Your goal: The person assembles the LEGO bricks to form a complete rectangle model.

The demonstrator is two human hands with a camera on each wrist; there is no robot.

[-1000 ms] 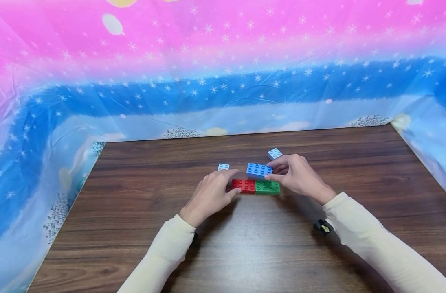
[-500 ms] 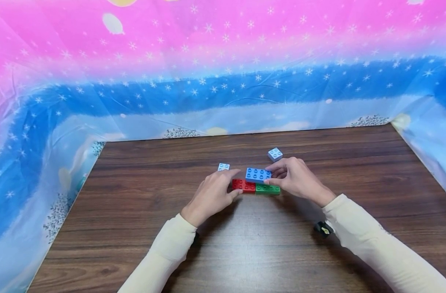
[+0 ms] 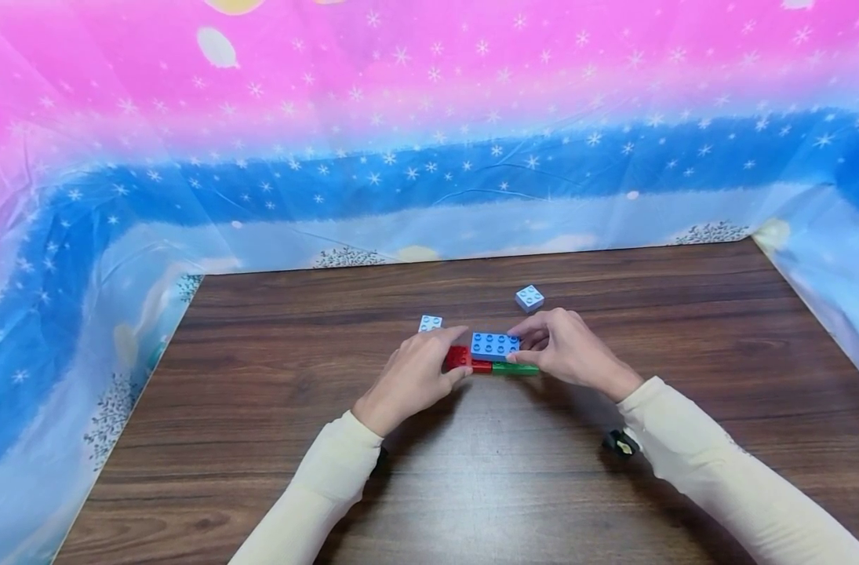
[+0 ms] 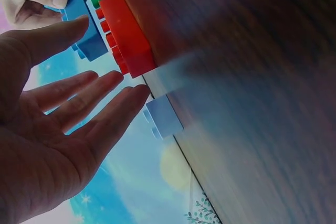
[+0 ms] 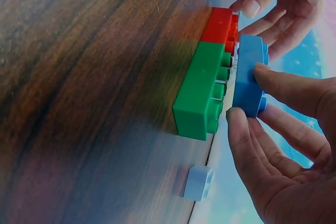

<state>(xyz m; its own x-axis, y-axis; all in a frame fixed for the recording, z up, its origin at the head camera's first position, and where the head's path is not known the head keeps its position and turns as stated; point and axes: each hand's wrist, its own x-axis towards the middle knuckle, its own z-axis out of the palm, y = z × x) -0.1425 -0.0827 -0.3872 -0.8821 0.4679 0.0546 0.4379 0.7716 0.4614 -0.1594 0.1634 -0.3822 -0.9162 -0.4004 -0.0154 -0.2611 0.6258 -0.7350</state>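
My right hand [image 3: 573, 353] pinches one end of a blue building brick [image 3: 495, 345] between thumb and fingers. In the right wrist view that blue brick [image 5: 248, 74] hangs just above the studs of a red brick [image 5: 217, 26] and a green brick [image 5: 198, 90], with a thin gap showing. These two stand end to end on the table, the red brick [image 3: 459, 357] on the left and the green brick [image 3: 517, 369] on the right. My left hand [image 3: 411, 377] is beside the red brick's left end, its fingers extended and apart in the left wrist view, holding nothing.
A pale blue small brick [image 3: 431, 322] lies just behind my left hand. Another pale small brick [image 3: 530, 297] lies behind my right hand. The brown wooden table [image 3: 260, 439] is bordered by a patterned cloth [image 3: 401, 180] at the back and sides.
My right hand has brought the blue brick toward me and slightly left, so it now covers the place where red and green meet. My left hand has shifted slightly right.
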